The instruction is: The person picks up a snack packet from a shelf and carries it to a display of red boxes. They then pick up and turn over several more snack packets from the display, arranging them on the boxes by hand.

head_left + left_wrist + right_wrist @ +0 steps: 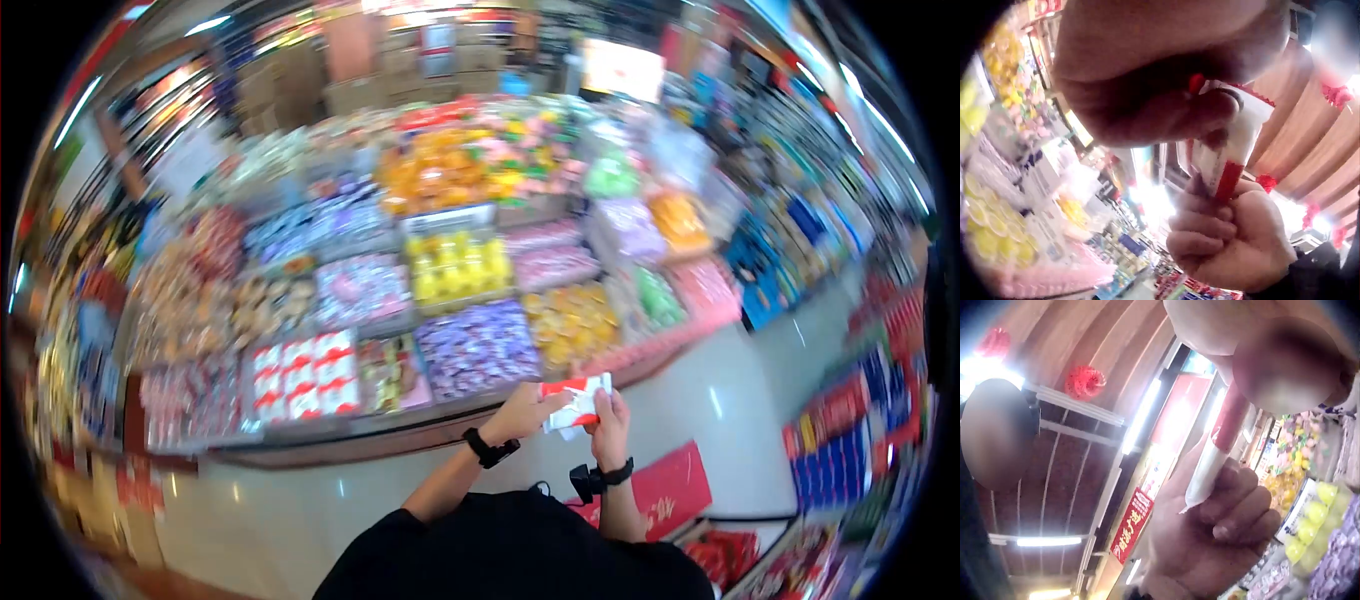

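In front of the chest, both hands hold a small red-and-white packet [572,404]. The left hand [525,412] grips its left end, and the right hand [609,425] pinches the right end with the thumb on top. In the left wrist view the packet [1244,134] has a serrated, crimped edge, with the left hand [1154,81] above it and the right hand's curled fingers [1200,231] below. From the right wrist the packet [1204,475] appears edge-on, held in the left hand [1210,537]; a blurred patch hides part of the right hand [1200,325].
A wide display of sweets in bins spreads ahead, including similar red-and-white packets [305,376], purple-wrapped pieces [478,345] and yellow ones [458,268]. Its front edge [400,436] lies just beyond the hands. A red mat [672,490] lies on the floor at right, near stacked boxes [835,440].
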A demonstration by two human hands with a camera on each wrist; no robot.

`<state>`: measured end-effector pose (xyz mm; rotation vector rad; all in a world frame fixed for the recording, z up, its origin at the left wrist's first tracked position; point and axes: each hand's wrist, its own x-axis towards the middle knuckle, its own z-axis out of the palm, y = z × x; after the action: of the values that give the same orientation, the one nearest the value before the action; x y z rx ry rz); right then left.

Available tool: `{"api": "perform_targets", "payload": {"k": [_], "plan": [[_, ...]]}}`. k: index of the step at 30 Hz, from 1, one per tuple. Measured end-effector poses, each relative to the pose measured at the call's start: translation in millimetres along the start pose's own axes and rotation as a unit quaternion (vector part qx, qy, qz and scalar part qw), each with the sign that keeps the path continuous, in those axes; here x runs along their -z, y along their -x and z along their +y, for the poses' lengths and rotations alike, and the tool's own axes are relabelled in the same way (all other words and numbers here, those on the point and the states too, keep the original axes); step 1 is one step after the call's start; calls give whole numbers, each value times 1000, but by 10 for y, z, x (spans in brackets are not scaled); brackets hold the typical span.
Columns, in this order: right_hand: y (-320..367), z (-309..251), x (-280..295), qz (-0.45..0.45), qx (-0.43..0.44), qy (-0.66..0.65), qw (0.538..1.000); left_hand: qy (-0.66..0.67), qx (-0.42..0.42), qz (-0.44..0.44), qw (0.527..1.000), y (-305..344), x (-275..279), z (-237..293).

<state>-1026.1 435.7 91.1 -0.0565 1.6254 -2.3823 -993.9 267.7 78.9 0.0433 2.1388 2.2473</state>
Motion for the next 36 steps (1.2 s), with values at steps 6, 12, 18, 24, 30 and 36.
{"api": "perform_targets", "payload": {"k": [6,12,18,24,30,36], "plan": [[21,-289,1400,96,86,-11,992,71,-6,-116,991,-655,-1265,6],[509,-609,2488,230,118,26,966,83,49,-295,951,-1122,-2494,-136],[1015,-764,3013,390,118,-28,913,101,107,-436,888,-1432,-3512,-372],[1045,-659,3549,478,237,-40,845,108,178,-561,801,-1700,-4362,-347],[789,-1065,3980,568,258,-3,781,94,166,-613,767,-2285,-5095,-245],[485,-1434,4410,640,234,55,730,47,168,-654,736,-2932,-5700,-413]]}}
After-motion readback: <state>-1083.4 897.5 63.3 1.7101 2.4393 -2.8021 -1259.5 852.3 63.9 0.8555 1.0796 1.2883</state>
